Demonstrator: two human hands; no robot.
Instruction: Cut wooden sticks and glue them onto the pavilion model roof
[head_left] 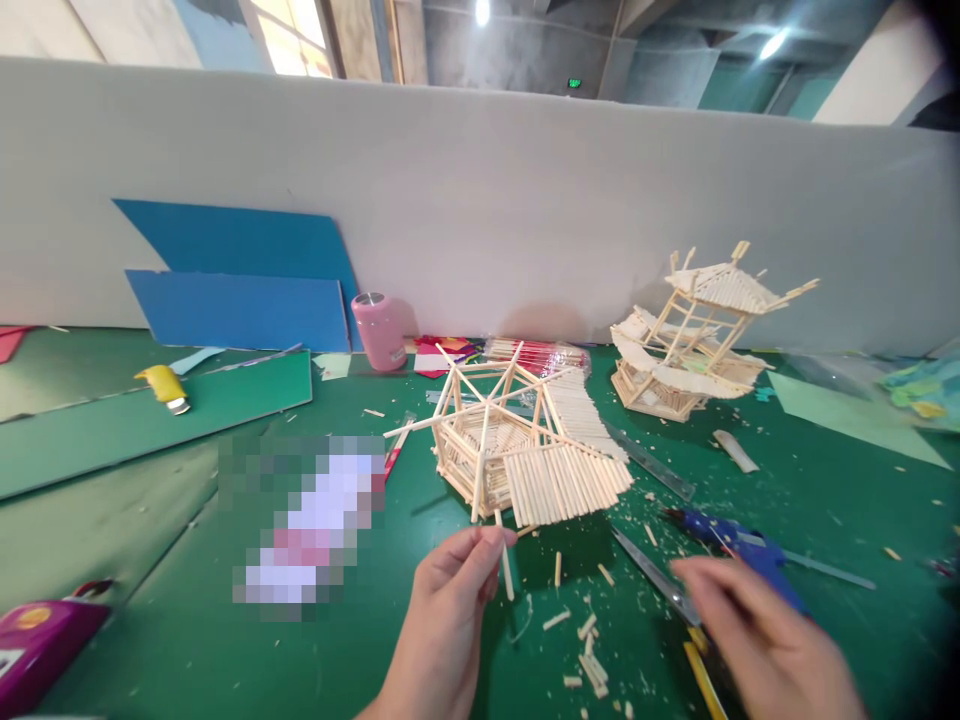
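My left hand (457, 580) pinches a thin wooden stick (508, 575) between thumb and fingertips, just in front of a model pavilion frame (487, 430) built of sticks. Rows of sticks lie side by side as roof panels (566, 485) on the frame's right side. My right hand (765, 630) is bent over the scissors (660, 580), smeared by motion; whether it touches them or holds anything is not clear. Beside it lies a blue glue gun (731, 535) with a clear glue stick in its back end.
Cut stick pieces (592, 660) litter the green table (360, 660). A second stick pavilion (682, 350) stands at the back right. Further left are a pink flask (379, 332), blue boards (240, 310), a yellow cutter (165, 388) and a purple object (49, 640).
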